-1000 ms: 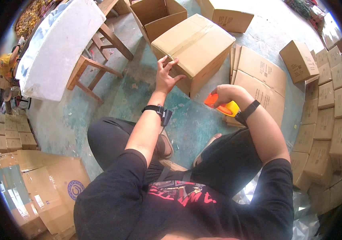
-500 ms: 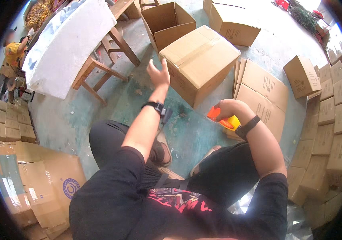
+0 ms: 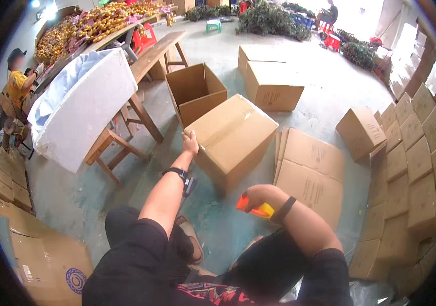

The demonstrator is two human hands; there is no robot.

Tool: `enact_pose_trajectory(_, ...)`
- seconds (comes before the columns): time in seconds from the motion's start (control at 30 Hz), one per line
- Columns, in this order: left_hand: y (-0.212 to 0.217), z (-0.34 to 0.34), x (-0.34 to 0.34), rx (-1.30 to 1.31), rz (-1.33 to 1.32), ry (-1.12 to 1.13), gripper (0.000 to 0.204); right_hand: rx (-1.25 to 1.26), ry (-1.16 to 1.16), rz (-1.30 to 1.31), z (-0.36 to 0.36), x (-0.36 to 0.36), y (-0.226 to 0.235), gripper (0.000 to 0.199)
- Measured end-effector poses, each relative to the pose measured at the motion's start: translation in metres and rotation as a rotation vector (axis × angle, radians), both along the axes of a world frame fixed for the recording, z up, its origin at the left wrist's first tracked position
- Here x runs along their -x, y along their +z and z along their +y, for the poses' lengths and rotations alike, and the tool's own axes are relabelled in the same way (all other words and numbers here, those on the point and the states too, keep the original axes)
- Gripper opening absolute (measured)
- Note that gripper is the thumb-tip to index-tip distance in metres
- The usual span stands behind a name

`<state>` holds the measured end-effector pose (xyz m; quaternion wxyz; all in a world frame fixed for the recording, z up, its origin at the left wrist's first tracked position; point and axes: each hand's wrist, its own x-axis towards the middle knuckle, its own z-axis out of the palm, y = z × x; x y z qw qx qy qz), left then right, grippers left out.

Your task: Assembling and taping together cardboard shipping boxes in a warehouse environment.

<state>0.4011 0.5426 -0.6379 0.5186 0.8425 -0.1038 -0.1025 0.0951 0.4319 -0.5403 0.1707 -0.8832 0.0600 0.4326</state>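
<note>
A taped cardboard box stands on the floor in front of me, its top flaps closed with a strip of tape along the seam. My left hand holds its left edge near the top, fingers bent against the cardboard. In my right hand is an orange-and-yellow tape dispenser, gripped low, in front of the box and apart from it. Part of the dispenser is hidden by my fingers. Behind the taped box, an open cardboard box shows its inside.
Flattened cartons lie to the right of the box. Another carton stands farther back. Stacked cartons line the right side. A white foam bin rests by a wooden bench at left. A person works at the far left.
My left hand has gone from spread beside the box to holding its left edge. The view has tilted up, showing more of the room. The tape dispenser stays in my right hand.
</note>
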Motion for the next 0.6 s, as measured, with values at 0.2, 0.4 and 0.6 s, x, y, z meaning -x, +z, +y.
enact_pose_trajectory(0.2, 0.022, 0.032, -0.046, -0.149, 0.058, -0.12, 0.082, 0.013, 0.012, -0.046, 0.016, -0.01, 0.02, 0.07)
enact_pose_trajectory(0.4, 0.025, -0.006, 0.042, 0.189, 0.674, -0.165, 0.087, 0.023, 0.01, -0.032, -0.011, 0.0, -0.01, 0.056)
enact_pose_trajectory(0.6, 0.0, 0.024, 0.115, 0.613, 1.0, -0.242, 0.084, -0.214, -0.066, -0.128, -0.027, -0.004, -0.07, 0.053)
